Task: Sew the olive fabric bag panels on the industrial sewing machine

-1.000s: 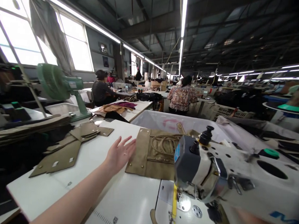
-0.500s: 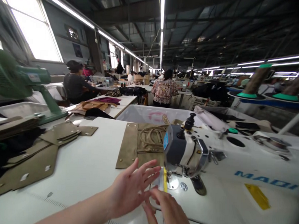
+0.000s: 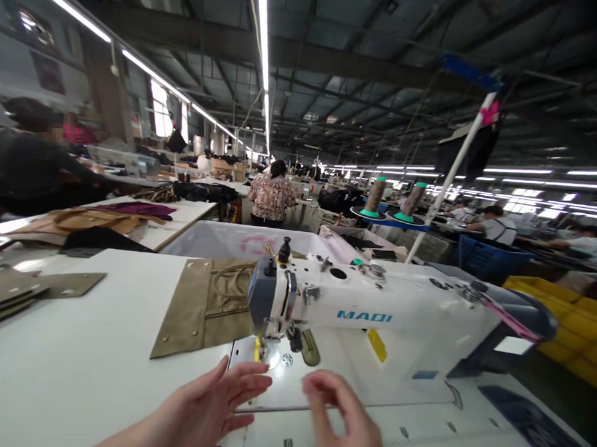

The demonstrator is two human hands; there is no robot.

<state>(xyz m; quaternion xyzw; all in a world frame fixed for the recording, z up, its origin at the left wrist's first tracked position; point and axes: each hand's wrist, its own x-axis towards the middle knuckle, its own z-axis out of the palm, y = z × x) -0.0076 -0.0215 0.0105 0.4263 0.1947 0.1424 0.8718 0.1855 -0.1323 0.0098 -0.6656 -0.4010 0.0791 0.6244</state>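
**Sewing machine bed with two bare hands before the needle**

Sewing machine (image 3: 374, 307), one, white with blue lettering on its arm, stood across the middle of the white work table (image 3: 71, 365), its grey head at the left end over the lit needle plate (image 3: 274, 359). One tan fabric panel (image 3: 198, 312) with stitched loops and small rivets lay flat on the table just behind and left of the head, partly hidden by it. One stack of olive cut pieces (image 3: 4, 295) lay at the table's far left edge. One white bin (image 3: 217, 239) stood behind the table; its contents could not be made out. Two thread cones (image 3: 377, 194) stood on a blue stand behind the machine, beside a slanted white pole. Yellow crates (image 3: 574, 318) sat low on the right. Several other people worked at tables further back, one in a patterned top (image 3: 271, 197) facing away.

Both hands hovered at the near edge of the machine bed, in front of the needle. The left hand (image 3: 208, 412) lay open, fingers loosely spread and pointing toward the plate, holding nothing. The right hand (image 3: 348, 426), blurred, had its fingers curled and apart, also empty, just right of the left hand.
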